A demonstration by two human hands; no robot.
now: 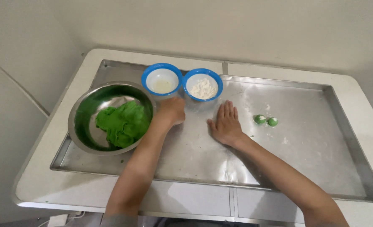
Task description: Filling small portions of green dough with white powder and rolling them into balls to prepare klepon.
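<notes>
My left hand (172,110) rests on the steel tray (304,168) with fingers curled, right beside the rim of a steel bowl (80,110) that holds a lump of green dough (123,122). Whether it holds anything is hidden. My right hand (226,124) lies flat, palm down, fingers together, on the tray's floured middle. Two small green dough balls (266,120) sit on the tray to the right of that hand, apart from it.
Two blue-rimmed white bowls stand at the tray's far edge: the left one (161,78) with a little pale liquid, the right one (202,85) with white flour. The tray lies on a white table (39,176) against a wall.
</notes>
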